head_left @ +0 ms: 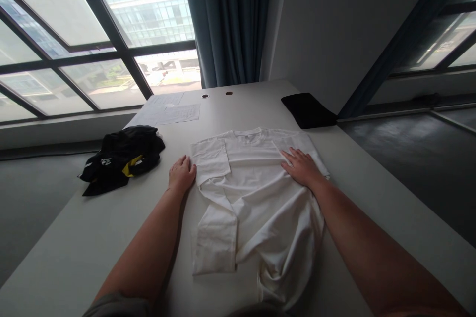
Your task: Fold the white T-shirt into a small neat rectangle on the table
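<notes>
A white T-shirt (256, 178) lies on the white table in front of me, its collar toward the far end. The shirt's left side is folded inward, with the sleeve on top. Its lower right part is bunched and wrinkled. My right hand (302, 166) rests flat on the right sleeve area, fingers spread. Beside the shirt's left edge, my left hand (182, 173) lies on the table, its fingers extended and touching or nearly touching the cloth. Neither hand grips anything.
A crumpled black garment with yellow and white parts (124, 156) lies at the left. A folded black cloth (308, 110) sits at the far right edge of the table (245, 109). Paper sheets (178, 114) lie near the window, close to two round holes. A blue curtain (228, 25) hangs behind.
</notes>
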`<state>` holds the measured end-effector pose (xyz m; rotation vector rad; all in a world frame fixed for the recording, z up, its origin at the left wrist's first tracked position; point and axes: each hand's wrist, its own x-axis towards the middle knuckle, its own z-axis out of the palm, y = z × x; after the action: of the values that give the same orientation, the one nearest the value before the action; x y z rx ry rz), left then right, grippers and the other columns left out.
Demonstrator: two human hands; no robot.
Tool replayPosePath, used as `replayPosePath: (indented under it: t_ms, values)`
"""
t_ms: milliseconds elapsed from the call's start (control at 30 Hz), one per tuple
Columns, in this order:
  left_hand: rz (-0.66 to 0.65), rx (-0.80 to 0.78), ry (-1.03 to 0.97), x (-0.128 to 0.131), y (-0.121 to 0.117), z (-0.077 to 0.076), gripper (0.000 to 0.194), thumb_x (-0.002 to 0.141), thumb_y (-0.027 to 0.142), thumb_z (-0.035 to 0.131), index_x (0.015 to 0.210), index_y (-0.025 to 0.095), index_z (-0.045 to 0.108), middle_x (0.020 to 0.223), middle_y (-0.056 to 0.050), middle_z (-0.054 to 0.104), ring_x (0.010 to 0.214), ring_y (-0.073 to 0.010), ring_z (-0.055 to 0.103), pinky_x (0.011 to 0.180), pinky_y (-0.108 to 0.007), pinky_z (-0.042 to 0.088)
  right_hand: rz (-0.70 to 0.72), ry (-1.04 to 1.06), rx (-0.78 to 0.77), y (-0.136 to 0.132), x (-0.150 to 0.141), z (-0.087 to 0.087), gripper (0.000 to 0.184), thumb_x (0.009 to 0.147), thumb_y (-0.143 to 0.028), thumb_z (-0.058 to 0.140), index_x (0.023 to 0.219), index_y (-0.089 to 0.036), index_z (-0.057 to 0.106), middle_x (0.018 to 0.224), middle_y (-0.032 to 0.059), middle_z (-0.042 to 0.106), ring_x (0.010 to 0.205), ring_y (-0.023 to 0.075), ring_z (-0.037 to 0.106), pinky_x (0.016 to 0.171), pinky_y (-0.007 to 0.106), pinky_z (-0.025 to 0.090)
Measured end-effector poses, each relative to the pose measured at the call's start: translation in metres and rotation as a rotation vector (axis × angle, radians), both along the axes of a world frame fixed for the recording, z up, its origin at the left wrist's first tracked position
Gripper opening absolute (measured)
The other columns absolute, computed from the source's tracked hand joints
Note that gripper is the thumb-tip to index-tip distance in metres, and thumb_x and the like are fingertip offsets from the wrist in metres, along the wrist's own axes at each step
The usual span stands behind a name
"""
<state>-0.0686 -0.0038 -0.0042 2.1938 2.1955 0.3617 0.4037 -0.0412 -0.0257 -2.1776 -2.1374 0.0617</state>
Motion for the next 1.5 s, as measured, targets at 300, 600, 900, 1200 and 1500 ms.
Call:
replayPosePath:
  t_ms: [300, 600, 900, 1200, 1500]
  values:
    - [-0.155, -0.151, 0.038, 0.051, 0.048, 0.005, 0.068, 0.106, 0.051, 0.032, 0.163, 0.013, 0.035, 0.172, -0.018, 0.023, 0.160, -0.0340, 0.021, 0.127, -0.050, 0.022, -0.006, 0.003, -0.006, -0.001, -0.003, 0.003, 0.061, 0.103, -0.052, 0.041, 0.161, -0.032, 0.043, 0.171, 0.0081, 0.032, 0.155, 0.0343, 0.032, 0.124, 0.055, 0.026]
    - [-0.012, -0.202, 0.043, 0.036, 0.090, -0.010, 0.078, 0.101, 0.060, 0.028, 0.166, 0.016, 0.028, 0.174, -0.016, 0.014, 0.161, -0.0355, 0.013, 0.127, -0.059, 0.016, -0.050, 0.005, 0.014, -0.001, 0.012, 0.012, 0.061, 0.104, -0.058, 0.035, 0.158, -0.031, 0.047, 0.171, 0.0094, 0.032, 0.154, 0.0349, 0.033, 0.122, 0.060, 0.029]
    - [0.018, -0.193, 0.048, -0.004, 0.122, -0.004, 0.076, 0.102, 0.058, 0.030, 0.165, 0.015, 0.031, 0.174, -0.018, 0.017, 0.160, -0.0366, 0.016, 0.125, -0.061, 0.017, -0.072, 0.018, -0.050, 0.022, 0.009, -0.002, 0.065, 0.103, -0.062, 0.035, 0.163, -0.037, 0.035, 0.174, 0.0026, 0.022, 0.158, 0.0354, 0.024, 0.125, 0.063, 0.021]
    - [0.098, 0.226, -0.119, -0.010, 0.086, 0.016, 0.049, 0.104, 0.036, 0.035, 0.142, 0.016, 0.059, 0.152, -0.015, 0.052, 0.140, -0.0300, 0.046, 0.119, -0.045, 0.035, -0.022, 0.066, 0.160, 0.055, 0.009, 0.008, 0.056, 0.103, -0.042, 0.043, 0.152, -0.019, 0.055, 0.163, 0.0117, 0.044, 0.150, 0.0324, 0.036, 0.124, 0.052, 0.029]
    - [-0.646, 0.125, -0.140, -0.032, -0.090, 0.009, 0.052, 0.089, 0.015, 0.050, 0.136, 0.031, 0.064, 0.145, -0.006, 0.061, 0.135, -0.0270, 0.053, 0.114, -0.046, 0.041, 0.256, 0.228, 0.408, -0.043, -0.008, 0.003, 0.036, 0.096, -0.032, 0.054, 0.123, -0.021, 0.075, 0.123, 0.0134, 0.070, 0.121, 0.0321, 0.059, 0.110, 0.049, 0.046]
